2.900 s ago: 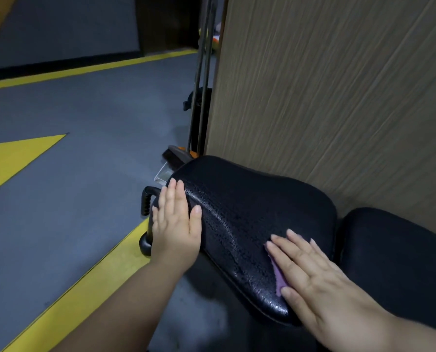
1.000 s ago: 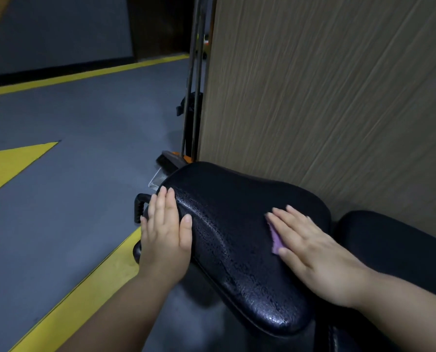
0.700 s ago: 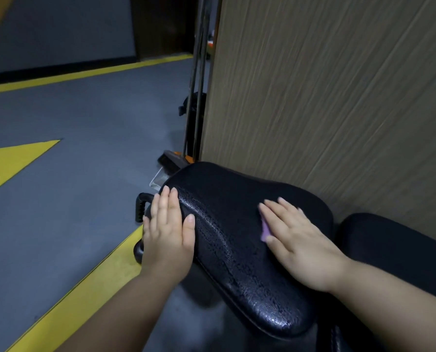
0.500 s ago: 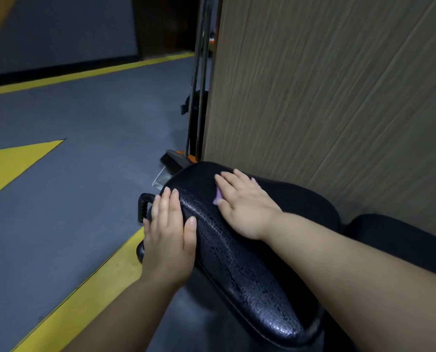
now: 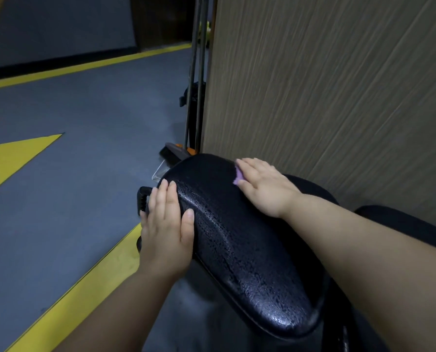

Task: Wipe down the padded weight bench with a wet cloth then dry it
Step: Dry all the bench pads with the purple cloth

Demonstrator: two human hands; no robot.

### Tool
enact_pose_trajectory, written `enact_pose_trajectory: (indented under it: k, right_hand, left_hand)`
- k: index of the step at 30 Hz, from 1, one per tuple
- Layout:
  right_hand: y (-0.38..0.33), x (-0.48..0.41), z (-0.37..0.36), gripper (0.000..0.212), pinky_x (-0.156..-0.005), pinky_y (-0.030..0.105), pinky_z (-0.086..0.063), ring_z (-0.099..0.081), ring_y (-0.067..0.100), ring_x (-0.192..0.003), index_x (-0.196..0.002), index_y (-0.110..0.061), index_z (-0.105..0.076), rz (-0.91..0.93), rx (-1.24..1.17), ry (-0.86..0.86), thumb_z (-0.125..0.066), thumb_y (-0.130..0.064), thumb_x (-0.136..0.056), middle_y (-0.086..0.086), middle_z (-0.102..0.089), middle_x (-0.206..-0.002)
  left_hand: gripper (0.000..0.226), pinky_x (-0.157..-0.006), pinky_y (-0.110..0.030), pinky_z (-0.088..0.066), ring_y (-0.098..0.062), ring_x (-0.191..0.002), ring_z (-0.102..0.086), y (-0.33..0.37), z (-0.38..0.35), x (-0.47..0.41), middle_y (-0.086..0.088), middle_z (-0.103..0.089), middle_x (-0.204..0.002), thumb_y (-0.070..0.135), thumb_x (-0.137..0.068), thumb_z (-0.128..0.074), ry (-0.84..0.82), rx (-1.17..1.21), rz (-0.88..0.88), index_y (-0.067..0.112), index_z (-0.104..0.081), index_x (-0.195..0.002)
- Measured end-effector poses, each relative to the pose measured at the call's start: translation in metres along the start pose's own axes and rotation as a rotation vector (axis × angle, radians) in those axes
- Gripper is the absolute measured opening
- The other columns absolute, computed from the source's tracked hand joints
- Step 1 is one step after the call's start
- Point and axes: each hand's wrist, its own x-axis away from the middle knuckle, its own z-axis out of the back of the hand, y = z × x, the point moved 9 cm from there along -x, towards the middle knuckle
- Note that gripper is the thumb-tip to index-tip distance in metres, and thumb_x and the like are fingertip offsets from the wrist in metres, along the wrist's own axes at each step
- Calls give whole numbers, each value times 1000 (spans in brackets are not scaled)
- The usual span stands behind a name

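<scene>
Two hands in frame, both bare: left hand [image 5: 164, 229], right hand [image 5: 265, 189]. Left forearm [image 5: 115, 308] and right forearm [image 5: 364, 250] bare as far as the frame edge. Wrists bare. Fingers short and full. Left thumbnail [image 5: 190, 214] short, rounded, with a natural sheen. The right hand's fingertips are too blurred to judge.

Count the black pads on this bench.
2. One pad lies under the left hand and right hand; the other pad sits at the right edge, past the right forearm. More may lie out of frame.
</scene>
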Motion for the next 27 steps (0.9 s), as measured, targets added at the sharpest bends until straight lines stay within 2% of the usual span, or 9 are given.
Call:
enact_pose_trajectory:
  k: [5,10,19,22,25,27]
  right_hand:
    - [54,54,2,56,-120,37,-4,4,10,-146,-152,-27,-12,-129,-16,42,-26,-44,-101,-10,-8,-159]
    - [61,57,3,54,-119,39,-5,2,14,-147,-152,-23,-14,-234,-2,90,-25,-37,-102,-8,-10,-159]
    - [-18,-5,-5,54,-120,39,-2,1,16,-147,-153,-24,-11,-10,23,15,-24,-39,-102,-7,-8,-160]
    - [-6,-11,1,54,-119,39,-9,-8,14,-145,-152,-24,-16,-22,-27,11,-28,-41,-102,-8,-17,-157]
    - [23,2,9,47,-117,34,-14,-20,15,-140,-145,-22,-32,-83,-64,42,-31,-39,-101,-7,-32,-150]
    - [45,16,10,46,-116,29,-12,-17,15,-142,-144,-21,-34,-117,-70,58,-31,-38,-102,-7,-32,-150]
  left_hand:
    - [80,-118,-44,1,-11,-148,3,1,0,-1,5,-5,-163,56,-85,-7,4,-6,10,19,-12,-155]
    - [79,-119,-44,1,-10,-148,5,0,-1,-2,6,-4,-163,56,-85,-6,6,-9,10,20,-11,-155]
    - [79,-119,-45,2,-13,-149,4,3,0,-2,3,-5,-163,54,-86,-4,-18,-88,-3,16,-10,-155]
    - [80,-119,-44,4,-12,-149,5,4,1,-2,4,-3,-163,56,-86,-3,-35,-118,-7,17,-9,-155]
    - [80,-119,-43,6,-12,-149,6,5,2,-2,4,-3,-163,56,-85,-1,-49,-140,2,18,-9,-155]
    - [80,-118,-42,7,-15,-149,3,9,4,-3,1,-6,-163,54,-85,-1,-39,-173,1,17,-13,-155]
